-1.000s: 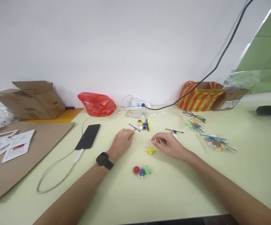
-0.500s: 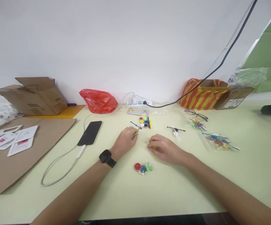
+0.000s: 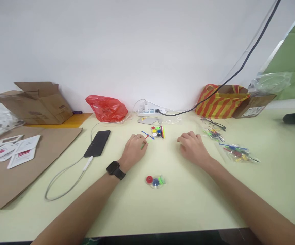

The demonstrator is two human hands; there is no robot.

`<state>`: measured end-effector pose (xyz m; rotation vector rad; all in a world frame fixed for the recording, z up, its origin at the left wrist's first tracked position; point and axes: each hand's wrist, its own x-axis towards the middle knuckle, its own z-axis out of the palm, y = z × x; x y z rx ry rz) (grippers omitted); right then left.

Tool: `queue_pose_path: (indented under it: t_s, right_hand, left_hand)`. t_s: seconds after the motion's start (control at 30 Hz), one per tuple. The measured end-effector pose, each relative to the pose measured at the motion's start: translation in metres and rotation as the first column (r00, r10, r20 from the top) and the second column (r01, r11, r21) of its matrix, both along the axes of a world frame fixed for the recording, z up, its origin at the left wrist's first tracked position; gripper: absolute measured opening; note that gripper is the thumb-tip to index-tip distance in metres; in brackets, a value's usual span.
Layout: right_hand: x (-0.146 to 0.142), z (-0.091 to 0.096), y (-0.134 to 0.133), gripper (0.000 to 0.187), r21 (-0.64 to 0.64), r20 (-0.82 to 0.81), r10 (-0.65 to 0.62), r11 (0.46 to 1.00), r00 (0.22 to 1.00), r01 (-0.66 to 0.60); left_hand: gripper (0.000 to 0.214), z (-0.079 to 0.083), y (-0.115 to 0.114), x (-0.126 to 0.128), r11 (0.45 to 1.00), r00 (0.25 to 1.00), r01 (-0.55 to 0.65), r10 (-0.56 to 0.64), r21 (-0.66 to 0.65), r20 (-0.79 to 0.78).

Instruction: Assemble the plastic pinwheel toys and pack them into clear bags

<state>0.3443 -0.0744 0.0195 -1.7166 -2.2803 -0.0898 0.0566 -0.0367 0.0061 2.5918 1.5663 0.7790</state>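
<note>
My left hand (image 3: 134,148) rests on the pale green table (image 3: 178,204), fingers pinched on thin green and red plastic sticks (image 3: 143,144). A blue stick (image 3: 147,135) lies just beyond its fingertips. My right hand (image 3: 192,146) lies knuckles up with the fingers curled down; whatever is under them is hidden. Between and beyond the hands sits a cluster of small coloured discs and sticks (image 3: 158,132). A clear packet of red, blue and green discs (image 3: 155,180) lies nearer to me.
A black phone (image 3: 98,143) on a white cable lies to the left, beside cardboard with white packets (image 3: 12,153). At the back are a cardboard box (image 3: 37,102), red bag (image 3: 106,109), power strip (image 3: 151,111) and striped bag (image 3: 220,98). To the right lie glasses (image 3: 212,124) and clear bags of coloured parts (image 3: 236,153).
My right hand closed over the yellow piece near the table's middle, then moved right and away to where the black and white pieces lay; none of these shows now. The left hand barely shifted.
</note>
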Motion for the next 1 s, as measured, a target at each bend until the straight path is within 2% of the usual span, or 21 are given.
queue_pose_path:
  t_s: [0.07, 0.1, 0.13, 0.17, 0.2, 0.23, 0.27, 0.3, 0.43, 0.6, 0.67, 0.77, 0.87, 1.0]
  right_hand:
    - [-0.009, 0.007, -0.009, 0.023, -0.043, -0.180, 0.157, 0.985, 0.971, -0.168]
    - [-0.015, 0.010, -0.015, 0.020, -0.097, -0.299, 0.268, 0.946, 0.916, -0.308]
    - [-0.021, 0.012, -0.021, 0.020, -0.164, -0.426, 0.352, 0.876, 0.834, -0.453]
    - [-0.027, 0.014, -0.027, 0.025, -0.228, -0.532, 0.396, 0.784, 0.748, -0.577]
    - [-0.032, 0.015, -0.032, 0.031, -0.275, -0.605, 0.412, 0.694, 0.681, -0.665]
    - [-0.037, 0.014, -0.037, 0.033, -0.301, -0.649, 0.415, 0.630, 0.638, -0.716]
    - [-0.040, 0.013, -0.040, 0.033, -0.318, -0.668, 0.409, 0.597, 0.621, -0.736]
    - [-0.043, 0.012, -0.042, 0.030, -0.329, -0.674, 0.400, 0.590, 0.620, -0.738]
    - [-0.043, 0.005, -0.038, 0.016, -0.332, -0.702, 0.320, 0.643, 0.636, -0.690]
    - [-0.035, -0.005, -0.020, 0.021, -0.240, -0.778, 0.186, 0.795, 0.600, -0.557]
    - [-0.033, -0.011, -0.014, 0.020, -0.199, -0.802, 0.164, 0.833, 0.574, -0.516]
    - [-0.033, -0.020, -0.008, 0.021, -0.130, -0.795, 0.190, 0.874, 0.576, -0.468]
    - [-0.032, -0.027, -0.006, 0.027, -0.083, -0.736, 0.224, 0.907, 0.639, -0.413]
    - [-0.030, -0.030, -0.005, 0.023, -0.059, -0.641, 0.313, 0.890, 0.701, -0.451]
  left_hand:
    - [0.009, 0.002, -0.002, 0.000, 0.999, 0.999, -0.037, 0.037, 0.023, -0.010]
    - [0.008, 0.003, -0.002, 0.000, 0.998, 0.998, -0.055, 0.055, 0.030, -0.015]
    - [0.008, 0.003, -0.003, -0.001, 0.997, 0.997, -0.067, 0.068, 0.034, -0.021]
    - [0.008, 0.003, -0.003, -0.002, 0.997, 0.997, -0.072, 0.073, 0.038, -0.025]
    - [0.010, 0.003, -0.002, -0.003, 0.997, 0.997, -0.070, 0.071, 0.040, -0.028]
    - [0.011, 0.003, -0.002, -0.003, 0.997, 0.998, -0.062, 0.064, 0.042, -0.030]
    - [0.013, 0.002, -0.002, -0.004, 0.998, 0.998, -0.052, 0.053, 0.045, -0.029]
    - [0.014, 0.002, -0.001, -0.004, 0.998, 0.999, -0.040, 0.042, 0.049, -0.028]
    - [0.014, 0.000, -0.001, -0.003, 0.998, 1.000, 0.001, 0.001, 0.070, -0.022]
    - [0.011, 0.001, -0.004, 0.002, 0.997, 1.000, -0.009, 0.010, 0.071, -0.018]
    - [0.011, 0.002, -0.006, 0.003, 0.999, 1.000, -0.004, 0.003, 0.041, 0.013]
    - [0.010, 0.002, -0.009, 0.005, 0.998, 0.994, 0.054, -0.053, -0.012, 0.096]
    - [0.009, 0.001, -0.010, 0.008, 0.993, 0.976, 0.119, -0.114, -0.015, 0.185]
    - [0.007, -0.002, -0.012, 0.012, 0.982, 0.928, 0.191, -0.181, 0.000, 0.326]
